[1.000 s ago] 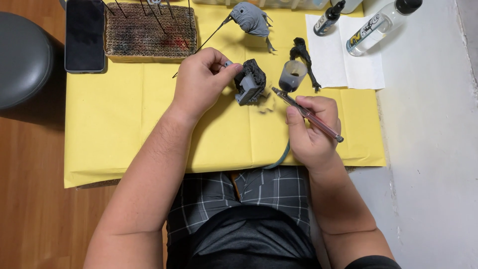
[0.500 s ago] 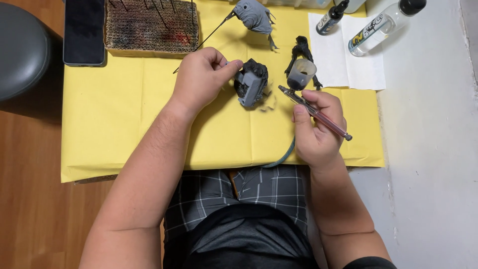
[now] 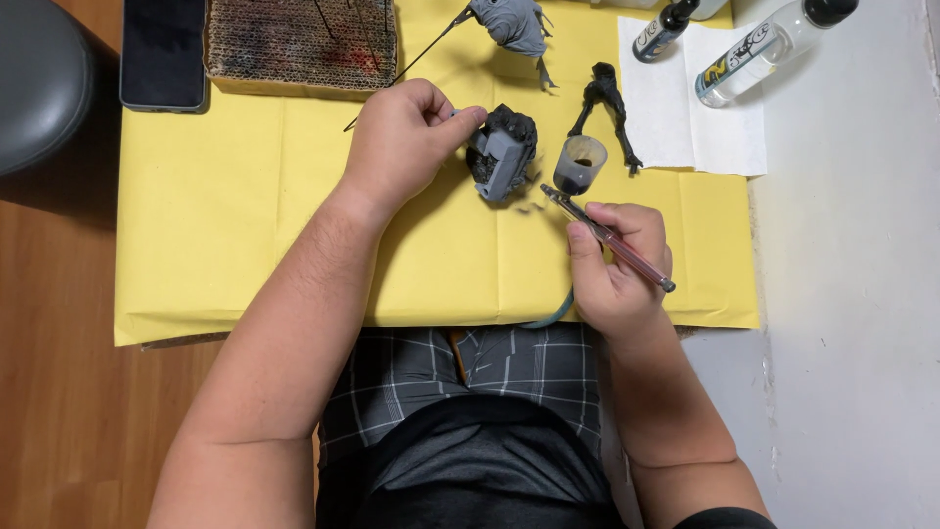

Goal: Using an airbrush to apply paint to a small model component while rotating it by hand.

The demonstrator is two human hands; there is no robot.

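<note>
My left hand (image 3: 406,137) has its grip clamped on a small grey and black model part (image 3: 501,152), fingertips pinching its left edge, part held just above the yellow paper sheet (image 3: 245,216) covering the surface. My right hand (image 3: 617,264) has its grip closed around a slim metal airbrush with a reddish barrel (image 3: 607,238), nozzle aimed at the model part, a dark paint cup (image 3: 580,164) on top (nozzle close to the part, not touching). Beyond the model part: a black figure piece (image 3: 605,98), a grey model on a wire (image 3: 511,24). Right of it, a white paper towel (image 3: 685,118) with a clear bottle (image 3: 759,54). Left of it, a corrugated cardboard block (image 3: 299,44) and a dark phone (image 3: 164,51).
</note>
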